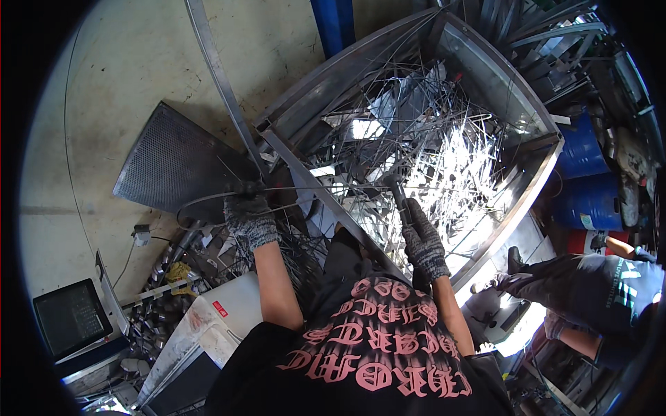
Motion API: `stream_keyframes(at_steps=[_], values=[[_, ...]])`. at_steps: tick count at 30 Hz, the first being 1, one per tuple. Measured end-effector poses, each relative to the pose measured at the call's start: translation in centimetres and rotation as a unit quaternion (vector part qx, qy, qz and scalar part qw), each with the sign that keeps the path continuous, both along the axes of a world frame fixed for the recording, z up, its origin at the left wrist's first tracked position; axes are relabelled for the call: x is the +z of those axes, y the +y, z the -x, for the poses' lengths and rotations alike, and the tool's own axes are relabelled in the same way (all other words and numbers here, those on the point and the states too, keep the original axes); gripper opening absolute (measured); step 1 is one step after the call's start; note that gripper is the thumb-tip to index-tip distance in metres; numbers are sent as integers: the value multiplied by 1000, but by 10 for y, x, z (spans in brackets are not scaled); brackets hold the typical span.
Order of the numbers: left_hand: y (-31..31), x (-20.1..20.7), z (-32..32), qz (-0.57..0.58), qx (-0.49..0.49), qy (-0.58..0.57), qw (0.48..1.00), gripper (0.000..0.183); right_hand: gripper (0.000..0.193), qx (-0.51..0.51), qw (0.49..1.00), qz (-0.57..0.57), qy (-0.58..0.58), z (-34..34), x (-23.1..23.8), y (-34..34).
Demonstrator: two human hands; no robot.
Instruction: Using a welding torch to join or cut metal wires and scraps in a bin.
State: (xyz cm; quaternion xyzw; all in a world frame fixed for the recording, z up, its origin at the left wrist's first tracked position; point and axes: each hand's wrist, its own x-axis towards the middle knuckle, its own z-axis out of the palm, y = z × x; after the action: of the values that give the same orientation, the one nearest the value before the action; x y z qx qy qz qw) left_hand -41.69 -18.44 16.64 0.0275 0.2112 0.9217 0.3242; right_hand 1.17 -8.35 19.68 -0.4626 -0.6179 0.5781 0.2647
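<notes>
My left hand [250,220], in a grey knit glove, is closed around thin metal strips [305,188] near the corner of a large metal bin [319,182]. One strip stretches right across the bin's edge to the tool in my other hand. My right hand [423,243], gloved the same way, grips a dark hand tool [397,192] with a straight handle and a small head, its exact kind unclear. The head is over the bin, at or close to the strip. Tangled metal strips and scrap pieces [416,132] fill the bin, partly washed out by sunlight.
Left of the bin lies a perforated metal sheet [173,166], beside a long upright metal strip [220,80]. A white machine casing [215,322] and a screen [72,319] are at lower left. Blue drums [588,201] and another person [590,291] are at right.
</notes>
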Motion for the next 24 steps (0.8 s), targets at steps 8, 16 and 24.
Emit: stream_keyframes(at_steps=[8, 16, 24], values=[[4, 17, -16, -32, -42, 46, 998, 29, 61, 7, 995, -26, -98, -13, 4, -15], [-5, 2, -11, -106, -75, 119, 984, 23, 60, 8, 999, 5, -48, -11, 3, -13], [23, 90, -77, 126, 72, -1, 989, 24, 59, -17, 996, 59, -60, -5, 10, -14]])
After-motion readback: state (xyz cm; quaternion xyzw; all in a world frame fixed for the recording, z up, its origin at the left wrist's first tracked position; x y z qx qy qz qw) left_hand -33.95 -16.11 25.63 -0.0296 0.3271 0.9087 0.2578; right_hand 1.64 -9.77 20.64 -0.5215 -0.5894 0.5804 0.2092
